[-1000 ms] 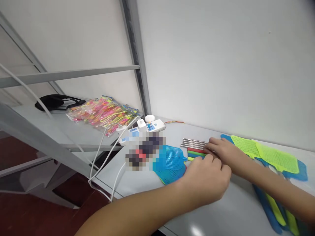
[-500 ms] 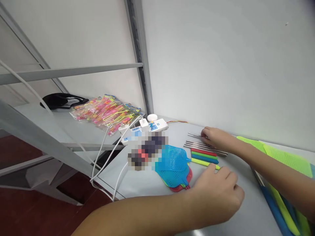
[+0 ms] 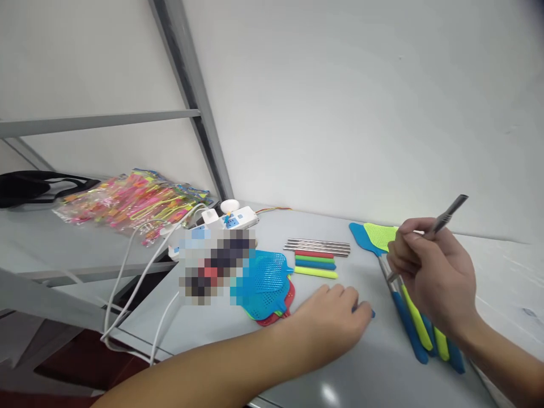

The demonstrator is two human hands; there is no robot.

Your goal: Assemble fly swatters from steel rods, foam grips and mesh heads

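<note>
My right hand (image 3: 442,272) is raised at the right, its fingers closed around a thin metal rod (image 3: 453,211) that slants up past the thumb. Over the table my left hand (image 3: 335,314) is closed, and a bit of blue handle (image 3: 373,313) pokes out by its fingers; most of it is hidden. Beyond this hand lie loose handles in red, green, blue and yellow (image 3: 317,272), side by side. Several metal rods (image 3: 318,246) rest just behind them. Stacked fly swatter heads (image 3: 267,283), blue on top with red beneath, are left of the handles.
Assembled fly swatters with blue and yellow handles (image 3: 414,326) lie beneath and beside my right hand. A power strip (image 3: 242,217) with white cables and a pixelated object (image 3: 225,258) are at the left. Bagged colourful items (image 3: 136,201) lie on the adjoining shelf by a grey frame.
My right hand reached to the metal rods, took one and lifted it to the right. My left hand moved back from the loose handles, closed. The view has turned somewhat to the right.
</note>
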